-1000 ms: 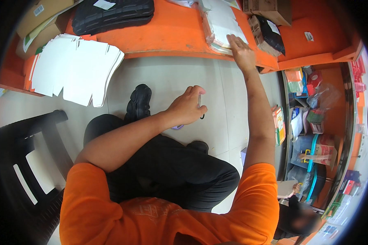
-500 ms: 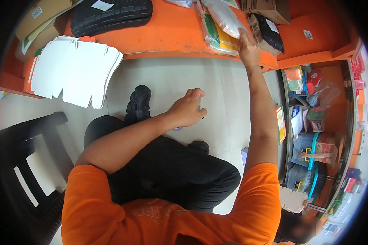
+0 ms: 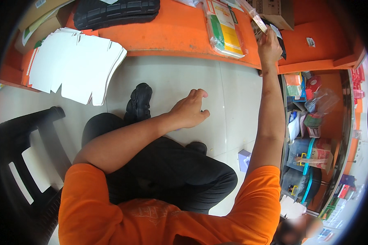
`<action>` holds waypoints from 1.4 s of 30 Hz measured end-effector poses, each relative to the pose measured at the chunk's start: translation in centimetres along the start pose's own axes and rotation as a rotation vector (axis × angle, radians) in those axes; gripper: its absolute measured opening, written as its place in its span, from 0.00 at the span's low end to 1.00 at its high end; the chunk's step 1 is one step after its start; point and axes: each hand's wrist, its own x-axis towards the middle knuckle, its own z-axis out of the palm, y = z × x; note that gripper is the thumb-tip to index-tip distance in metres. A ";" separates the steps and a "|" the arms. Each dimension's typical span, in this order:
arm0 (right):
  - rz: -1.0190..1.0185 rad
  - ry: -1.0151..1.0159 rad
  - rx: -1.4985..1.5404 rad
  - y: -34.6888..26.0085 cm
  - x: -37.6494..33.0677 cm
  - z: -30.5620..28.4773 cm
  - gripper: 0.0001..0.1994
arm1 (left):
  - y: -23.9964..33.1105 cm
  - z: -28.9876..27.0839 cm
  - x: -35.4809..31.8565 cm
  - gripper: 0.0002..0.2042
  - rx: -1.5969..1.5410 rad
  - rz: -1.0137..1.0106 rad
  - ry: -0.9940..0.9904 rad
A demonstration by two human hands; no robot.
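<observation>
My right hand (image 3: 270,48) is stretched out over the orange shelf and pinches a flat packet in clear plastic (image 3: 256,18), tilted nearly edge-on. Left of that packet, a plastic-wrapped stack of green, white and yellow books (image 3: 225,29) lies at the shelf's front edge. Behind my right hand is a black-wrapped parcel (image 3: 281,38), partly hidden by it. My left hand (image 3: 190,109) hovers over the floor in front of my legs, thumb and forefinger apart. Nothing shows between them; its other fingers are mostly hidden.
White notched card sheets (image 3: 75,63) overhang the orange shelf (image 3: 171,34) at left, near a black case (image 3: 116,14). A cardboard box (image 3: 274,12) stands at the back right. A dark chair (image 3: 32,151) is left, a purple box (image 3: 244,160) on the floor, stocked shelving (image 3: 315,122) right.
My right hand has moved right and tipped the clear packet up, uncovering the books. A thin greyish edge beside my left thumb no longer shows. The view has shifted slightly.
</observation>
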 end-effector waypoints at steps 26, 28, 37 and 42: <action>-0.092 0.038 0.021 -1.8 -1.1 0.6 0.17 | 0.6 -0.1 0.2 0.28 -0.003 0.006 -0.057; -0.155 -0.025 0.001 -3.0 -2.3 0.3 0.19 | 0.6 -0.3 0.1 0.28 0.012 0.008 -0.050; -0.145 -0.377 0.147 -5.2 -8.1 -0.3 0.21 | 0.5 -0.4 0.3 0.28 0.015 -0.028 -0.065; -0.072 -0.272 0.218 -3.8 -11.7 -1.5 0.14 | 0.9 -0.2 0.0 0.27 -0.115 -0.118 -0.092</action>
